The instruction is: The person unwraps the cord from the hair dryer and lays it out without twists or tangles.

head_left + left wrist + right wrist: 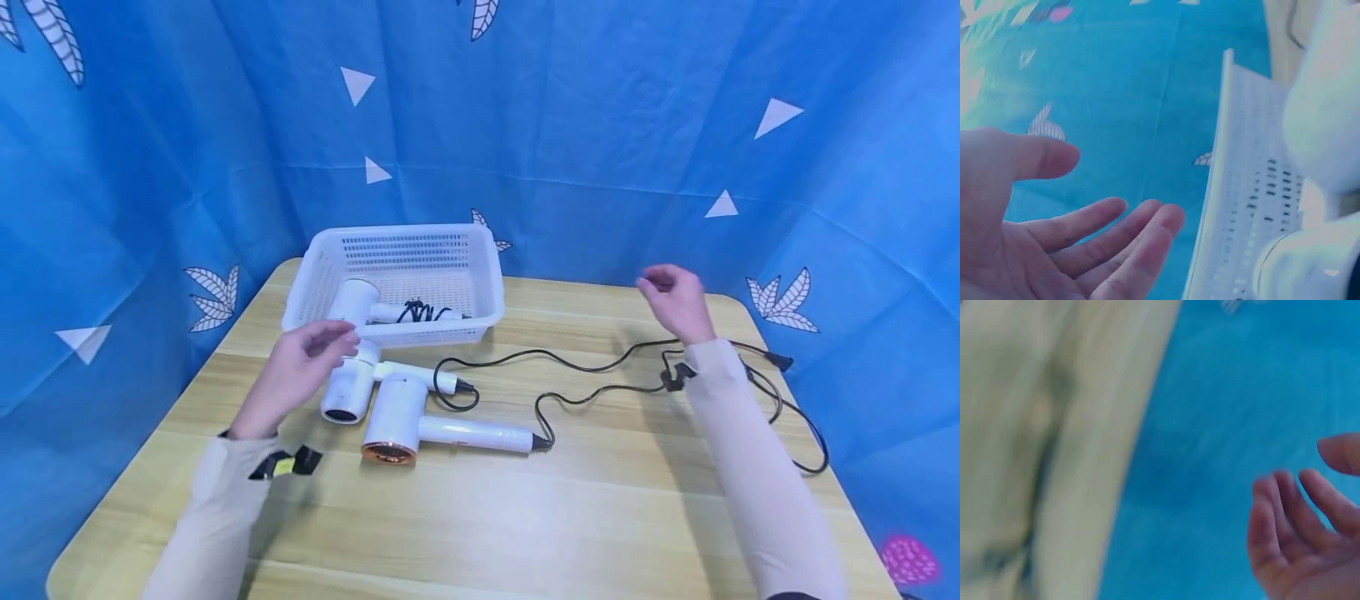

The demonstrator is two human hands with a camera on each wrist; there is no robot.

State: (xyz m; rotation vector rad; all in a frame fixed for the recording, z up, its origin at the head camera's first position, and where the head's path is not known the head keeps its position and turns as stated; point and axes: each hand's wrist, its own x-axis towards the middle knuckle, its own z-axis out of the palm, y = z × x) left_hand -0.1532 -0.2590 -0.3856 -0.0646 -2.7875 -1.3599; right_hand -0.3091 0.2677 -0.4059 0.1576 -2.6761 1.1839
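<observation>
My left hand (300, 371) hangs in the air over the left side of the table, its fingers loosely bent around nothing; the left wrist view shows the same hand (1085, 244) with relaxed fingers. Just right of it two white hair dryers (396, 412) (349, 390) lie side by side on the table. A third white hair dryer (356, 302) lies inside the white basket (491, 287), its cord bundled. My right hand (677, 302) is raised above the table's back right, holding nothing, and its fingers (1266, 531) are loosely curved in the right wrist view.
Black cords (577, 367) run from the two dryers rightward across the wooden table (570, 517). A plug (780, 362) and loops of cord lie near the right edge, partly under the right forearm. A blue patterned curtain (585, 125) stands behind the table and on both sides.
</observation>
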